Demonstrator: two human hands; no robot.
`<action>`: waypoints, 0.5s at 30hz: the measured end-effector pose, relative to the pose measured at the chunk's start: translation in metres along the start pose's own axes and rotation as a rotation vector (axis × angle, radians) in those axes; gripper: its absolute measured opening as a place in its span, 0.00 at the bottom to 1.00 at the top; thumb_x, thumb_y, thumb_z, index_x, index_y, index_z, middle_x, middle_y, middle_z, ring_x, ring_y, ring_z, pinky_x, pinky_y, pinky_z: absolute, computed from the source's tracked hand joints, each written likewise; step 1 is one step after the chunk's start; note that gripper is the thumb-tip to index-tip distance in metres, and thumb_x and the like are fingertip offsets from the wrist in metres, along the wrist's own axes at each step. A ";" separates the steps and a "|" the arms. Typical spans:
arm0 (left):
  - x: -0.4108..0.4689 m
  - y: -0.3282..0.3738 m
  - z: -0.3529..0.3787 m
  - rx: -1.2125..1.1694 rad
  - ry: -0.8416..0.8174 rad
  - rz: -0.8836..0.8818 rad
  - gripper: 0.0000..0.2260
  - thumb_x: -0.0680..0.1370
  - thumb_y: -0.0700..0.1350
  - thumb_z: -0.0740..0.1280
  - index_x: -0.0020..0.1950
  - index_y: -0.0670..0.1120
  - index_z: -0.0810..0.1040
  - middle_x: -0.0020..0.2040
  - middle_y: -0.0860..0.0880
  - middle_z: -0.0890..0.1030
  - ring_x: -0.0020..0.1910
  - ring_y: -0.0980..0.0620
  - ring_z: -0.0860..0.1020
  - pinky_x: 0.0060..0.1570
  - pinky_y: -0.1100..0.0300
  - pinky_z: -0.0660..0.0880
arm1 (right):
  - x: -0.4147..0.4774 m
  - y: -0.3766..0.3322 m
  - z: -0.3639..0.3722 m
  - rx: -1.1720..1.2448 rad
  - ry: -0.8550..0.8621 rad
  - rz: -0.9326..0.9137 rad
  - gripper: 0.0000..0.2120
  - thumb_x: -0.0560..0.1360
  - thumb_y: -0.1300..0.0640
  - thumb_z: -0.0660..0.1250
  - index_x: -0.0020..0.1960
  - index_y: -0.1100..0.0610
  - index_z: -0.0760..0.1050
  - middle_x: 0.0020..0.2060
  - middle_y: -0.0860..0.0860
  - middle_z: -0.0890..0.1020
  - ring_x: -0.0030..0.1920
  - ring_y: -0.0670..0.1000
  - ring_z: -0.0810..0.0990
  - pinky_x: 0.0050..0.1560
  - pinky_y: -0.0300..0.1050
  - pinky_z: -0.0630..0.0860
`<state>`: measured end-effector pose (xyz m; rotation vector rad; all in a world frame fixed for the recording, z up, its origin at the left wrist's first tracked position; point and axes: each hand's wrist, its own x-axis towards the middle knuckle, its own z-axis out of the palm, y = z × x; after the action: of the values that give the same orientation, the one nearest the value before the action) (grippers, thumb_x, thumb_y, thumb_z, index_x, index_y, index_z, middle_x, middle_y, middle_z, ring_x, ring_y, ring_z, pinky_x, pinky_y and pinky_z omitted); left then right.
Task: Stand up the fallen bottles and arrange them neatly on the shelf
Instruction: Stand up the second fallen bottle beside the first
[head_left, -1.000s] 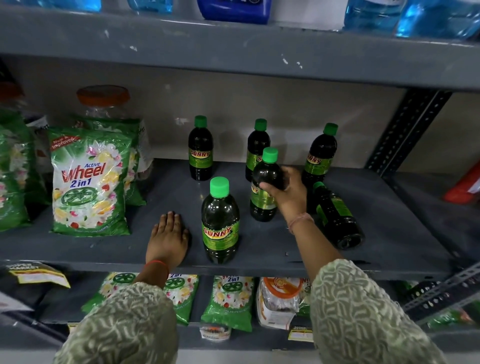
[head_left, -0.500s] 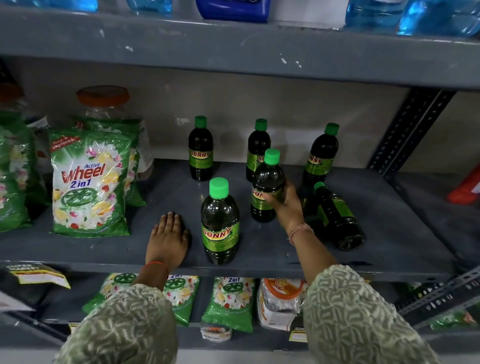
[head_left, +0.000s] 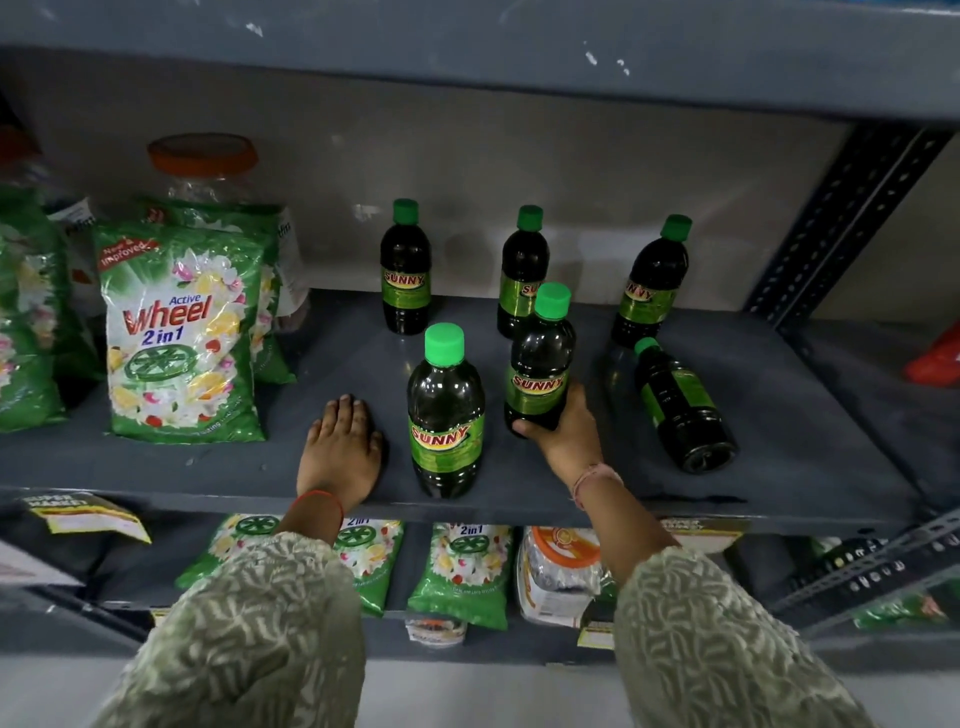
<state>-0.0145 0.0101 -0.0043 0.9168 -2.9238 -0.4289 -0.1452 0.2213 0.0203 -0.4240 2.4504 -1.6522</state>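
Observation:
Several dark bottles with green caps and "SUNNY" labels stand on the grey shelf. Three stand along the back: left, middle, right. A front bottle stands near the shelf edge. My right hand grips the base of an upright bottle to the right of that front bottle. One bottle lies on its side at the right, cap pointing toward the back. My left hand rests flat on the shelf, left of the front bottle, holding nothing.
Green "Wheel" detergent packs and an orange-lidded jar fill the shelf's left side. A perforated upright post bounds the right. More packs lie on the lower shelf. The shelf above overhangs.
My right hand slid from the upper side of the held bottle down to its base, and the bottle shifted slightly toward the front. My left hand stayed flat on the shelf.

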 end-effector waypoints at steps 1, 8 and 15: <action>0.000 0.000 0.001 -0.002 -0.005 -0.004 0.24 0.80 0.47 0.50 0.75 0.41 0.51 0.78 0.42 0.51 0.77 0.44 0.50 0.76 0.50 0.49 | -0.011 0.002 -0.001 -0.015 -0.015 -0.022 0.33 0.63 0.65 0.75 0.64 0.61 0.64 0.59 0.59 0.76 0.59 0.53 0.74 0.51 0.34 0.66; 0.001 -0.001 0.000 0.011 -0.060 0.033 0.24 0.81 0.49 0.49 0.75 0.44 0.49 0.78 0.44 0.50 0.77 0.42 0.47 0.76 0.47 0.48 | -0.060 0.018 0.000 -0.073 -0.082 -0.089 0.33 0.65 0.59 0.74 0.65 0.59 0.63 0.59 0.59 0.76 0.62 0.58 0.72 0.63 0.48 0.69; 0.001 0.003 -0.001 -0.017 -0.066 0.013 0.24 0.80 0.48 0.49 0.75 0.43 0.51 0.78 0.43 0.51 0.76 0.41 0.48 0.75 0.45 0.49 | -0.066 0.016 -0.001 -0.055 -0.115 -0.059 0.36 0.63 0.55 0.75 0.67 0.58 0.62 0.61 0.58 0.74 0.64 0.58 0.71 0.66 0.55 0.68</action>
<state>-0.0170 0.0112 -0.0021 0.8983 -2.9785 -0.4910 -0.0850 0.2488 0.0035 -0.5878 2.4255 -1.5390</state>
